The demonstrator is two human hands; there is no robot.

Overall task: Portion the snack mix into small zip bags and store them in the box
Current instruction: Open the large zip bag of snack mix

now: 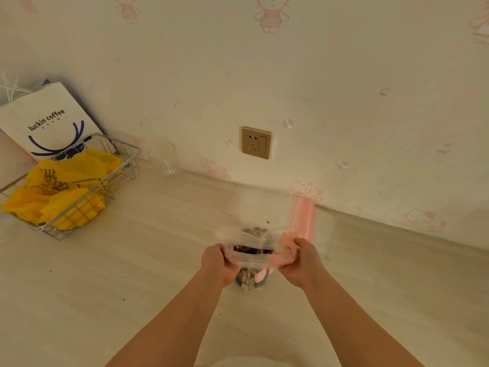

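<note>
Both hands hold a small clear zip bag (252,256) above the pale worktop (132,274), well in front of the gold wall socket (256,142) and a little to its right. The left hand (218,260) has its fingers curled round the bag's left top edge, and the right hand (299,259) grips the right top edge the same way, so the mouth of the bag is stretched between them. Brown and dark pieces of snack mix (250,278) show through the plastic, filling the lower part that hangs below the hands. Just beyond the right hand, nearer the socket's wall, a bundle of clear bags with red zip strips (301,215) lies on the worktop; its outline is blurred. Far to the left of the socket stands a wire basket (79,181) holding a yellow plastic bag (60,192), with a white paper bag printed "luckin coffee" (50,120) leaning on the wall behind it. A clear glass (162,157) stands between basket and socket.
</note>
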